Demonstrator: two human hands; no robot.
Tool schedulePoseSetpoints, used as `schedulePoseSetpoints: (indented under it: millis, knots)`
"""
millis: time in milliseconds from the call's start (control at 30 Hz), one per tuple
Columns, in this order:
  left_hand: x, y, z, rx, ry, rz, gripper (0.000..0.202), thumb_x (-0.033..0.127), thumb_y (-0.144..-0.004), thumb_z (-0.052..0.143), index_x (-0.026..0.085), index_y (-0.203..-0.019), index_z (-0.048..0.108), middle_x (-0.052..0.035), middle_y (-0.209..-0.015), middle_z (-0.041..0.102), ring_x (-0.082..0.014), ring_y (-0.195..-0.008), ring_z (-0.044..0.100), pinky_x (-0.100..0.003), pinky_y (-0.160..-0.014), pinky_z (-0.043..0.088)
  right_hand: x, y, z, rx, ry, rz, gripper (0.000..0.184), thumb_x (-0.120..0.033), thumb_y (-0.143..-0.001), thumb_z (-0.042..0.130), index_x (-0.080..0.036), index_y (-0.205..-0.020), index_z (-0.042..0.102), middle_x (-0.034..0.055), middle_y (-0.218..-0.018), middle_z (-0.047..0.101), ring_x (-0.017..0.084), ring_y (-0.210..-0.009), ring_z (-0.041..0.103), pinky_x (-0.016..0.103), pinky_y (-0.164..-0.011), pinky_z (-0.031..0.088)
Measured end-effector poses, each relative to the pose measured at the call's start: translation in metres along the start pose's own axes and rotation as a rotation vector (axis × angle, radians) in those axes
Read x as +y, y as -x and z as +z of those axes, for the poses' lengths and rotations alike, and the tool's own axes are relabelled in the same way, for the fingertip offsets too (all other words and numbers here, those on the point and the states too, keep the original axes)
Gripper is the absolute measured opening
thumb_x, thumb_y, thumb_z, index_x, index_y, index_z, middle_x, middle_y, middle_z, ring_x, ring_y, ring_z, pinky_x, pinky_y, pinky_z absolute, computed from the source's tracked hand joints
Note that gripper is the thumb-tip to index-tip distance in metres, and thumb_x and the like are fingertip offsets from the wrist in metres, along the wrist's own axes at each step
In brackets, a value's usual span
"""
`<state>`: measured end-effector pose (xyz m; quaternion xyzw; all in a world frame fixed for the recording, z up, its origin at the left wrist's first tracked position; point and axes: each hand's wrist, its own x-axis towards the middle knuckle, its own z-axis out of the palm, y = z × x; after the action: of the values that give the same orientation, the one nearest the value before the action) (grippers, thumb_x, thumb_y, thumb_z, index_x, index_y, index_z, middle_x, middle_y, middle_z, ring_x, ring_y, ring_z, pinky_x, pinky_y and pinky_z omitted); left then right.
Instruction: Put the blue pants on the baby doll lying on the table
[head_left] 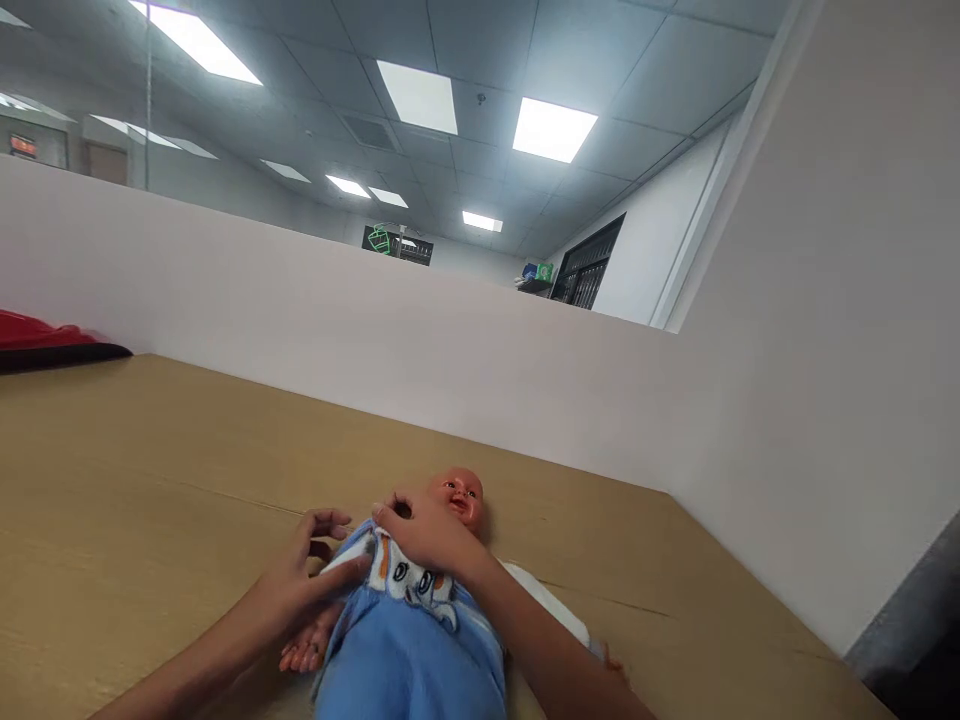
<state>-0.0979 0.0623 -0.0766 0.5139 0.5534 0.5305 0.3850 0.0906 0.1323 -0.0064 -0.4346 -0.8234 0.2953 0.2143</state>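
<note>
A baby doll [463, 498] lies on its back on the brown tabletop, its head at the far end. It wears a blue baby outfit [409, 655] with a white animal-face panel on the chest. My right hand [431, 530] lies across the doll's upper chest and pinches the outfit's top edge by the shoulder. To the left, my left hand [319, 560] has its fingers apart, and its thumb rests against the side of the chest panel. One doll hand [304, 648] shows below my left wrist. A white sleeve [551, 605] sticks out beyond my right forearm.
A low pale partition [360, 330] runs behind the brown table [150, 500] and joins a taller wall [832, 350] at the right. A red and black item [52, 340] lies at the far left corner. Beyond the partition are windows and ceiling lights.
</note>
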Motion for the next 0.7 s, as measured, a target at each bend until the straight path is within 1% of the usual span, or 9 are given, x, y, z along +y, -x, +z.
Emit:
schedulePoseSetpoints:
  millis: [67,133,233,300,367,433,533,600,700]
  knots:
    - [-0.007,0.001,-0.005,-0.099,-0.025,-0.059,0.091,0.084,-0.057,0.084,0.025,-0.119,0.052,-0.0105,-0.118,0.068,-0.0364,-0.106,0.073,-0.047,-0.091,0.062,-0.005,0.009,0.000,0.028,0.049,0.065,0.025,-0.039,-0.106,0.060,-0.019,-0.091,0.068,0.0034,-0.089,0.074,0.019,-0.084,0.064,0.029,-0.071,0.041]
    - [-0.008,0.002,-0.012,-0.251,-0.085,-0.092,0.088,0.088,-0.062,0.078,0.025,-0.117,0.049,-0.0092,-0.115,0.069,-0.0358,-0.104,0.074,-0.047,-0.092,0.060,-0.012,0.020,-0.001,0.036,0.084,0.103,0.026,-0.038,-0.108,0.055,-0.019,-0.098,0.069,0.0061,-0.094,0.077,0.021,-0.089,0.067,0.030,-0.073,0.041]
    - [0.002,0.006,-0.022,-0.380,-0.318,-0.090,0.078,0.093,-0.071,0.063,0.023,-0.105,0.052,-0.0106,-0.110,0.072,-0.0365,-0.106,0.073,-0.045,-0.092,0.056,-0.023,0.034,-0.001,0.005,0.152,0.127,0.033,-0.052,-0.101,0.068,-0.020,-0.107,0.075,0.0107,-0.107,0.081,0.026,-0.101,0.072,0.032,-0.075,0.042]
    - [0.013,0.010,-0.025,-0.391,-0.489,-0.112,0.078,0.096,-0.072,0.052,0.023,-0.098,0.054,-0.0125,-0.101,0.074,-0.0379,-0.100,0.072,-0.044,-0.086,0.053,-0.029,0.040,-0.001,-0.054,0.199,0.111,0.041,-0.059,-0.091,0.079,-0.023,-0.109,0.078,0.0099,-0.111,0.083,0.028,-0.103,0.074,0.031,-0.074,0.043]
    - [0.021,0.014,-0.025,-0.407,-0.569,-0.148,0.080,0.097,-0.071,0.046,0.022,-0.098,0.053,-0.0132,-0.093,0.076,-0.0371,-0.093,0.072,-0.042,-0.078,0.049,-0.032,0.040,0.000,-0.073,0.246,0.069,0.037,-0.055,-0.092,0.080,-0.024,-0.112,0.081,0.0082,-0.110,0.086,0.026,-0.100,0.077,0.031,-0.073,0.045]
    - [0.024,0.017,-0.021,-0.445,-0.501,-0.186,0.081,0.097,-0.068,0.049,0.024,-0.102,0.048,-0.0097,-0.084,0.076,-0.0330,-0.080,0.072,-0.039,-0.071,0.049,-0.033,0.037,0.001,-0.020,0.325,0.022,0.028,-0.046,-0.100,0.072,-0.024,-0.114,0.082,0.0078,-0.111,0.087,0.024,-0.103,0.079,0.031,-0.080,0.048]
    - [0.024,0.018,-0.017,-0.479,-0.323,-0.205,0.083,0.094,-0.066,0.056,0.027,-0.109,0.035,0.0002,-0.071,0.072,-0.0260,-0.059,0.066,-0.035,-0.060,0.050,-0.033,0.026,0.001,0.073,0.447,0.013,0.029,-0.043,-0.107,0.063,-0.024,-0.119,0.081,0.0076,-0.118,0.086,0.025,-0.113,0.079,0.033,-0.091,0.050]
    - [0.023,0.018,-0.017,-0.435,-0.313,-0.118,0.079,0.089,-0.072,0.057,0.028,-0.115,0.031,0.0025,-0.075,0.072,-0.0236,-0.054,0.064,-0.034,-0.058,0.050,-0.032,0.019,-0.001,0.100,0.489,0.033,0.030,-0.042,-0.109,0.061,-0.022,-0.122,0.080,0.0080,-0.121,0.086,0.027,-0.117,0.079,0.035,-0.095,0.052]
    - [0.024,0.019,-0.024,-0.315,-0.486,0.094,0.062,0.075,-0.085,0.056,0.028,-0.120,0.035,0.0017,-0.091,0.073,-0.0227,-0.065,0.069,-0.033,-0.064,0.050,-0.031,0.009,-0.004,0.112,0.548,0.080,0.031,-0.037,-0.109,0.059,-0.017,-0.122,0.079,0.0116,-0.123,0.085,0.030,-0.119,0.079,0.037,-0.095,0.055]
